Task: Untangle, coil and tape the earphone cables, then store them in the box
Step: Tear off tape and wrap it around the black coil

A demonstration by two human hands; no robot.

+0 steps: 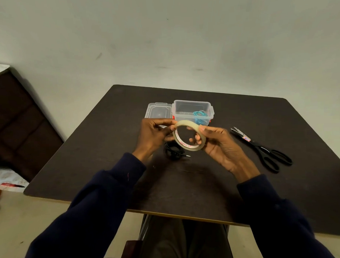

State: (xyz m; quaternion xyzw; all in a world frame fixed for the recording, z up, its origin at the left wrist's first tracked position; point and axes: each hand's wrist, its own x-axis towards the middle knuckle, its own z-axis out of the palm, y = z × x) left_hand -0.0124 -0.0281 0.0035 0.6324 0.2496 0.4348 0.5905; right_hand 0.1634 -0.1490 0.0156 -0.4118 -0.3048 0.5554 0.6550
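Note:
Both hands hold a roll of clear tape (pixel 187 145) up above the dark table (pixel 225 194). My right hand (pixel 218 144) grips the roll's right side, with fingers through its hole. My left hand (pixel 156 135) pinches the roll's upper left edge. Below the roll a coiled black earphone cable (pixel 174 152) lies on the table, its jack pointing right. Behind the hands stands an open clear plastic box (pixel 193 110) with a coiled teal earphone cable (pixel 199 115) inside.
The box's clear lid (pixel 158 110) lies to the left of the box. Black scissors (pixel 262 148) lie on the table to the right of my right hand. A dark piece of furniture (pixel 20 122) stands at the left by the wall.

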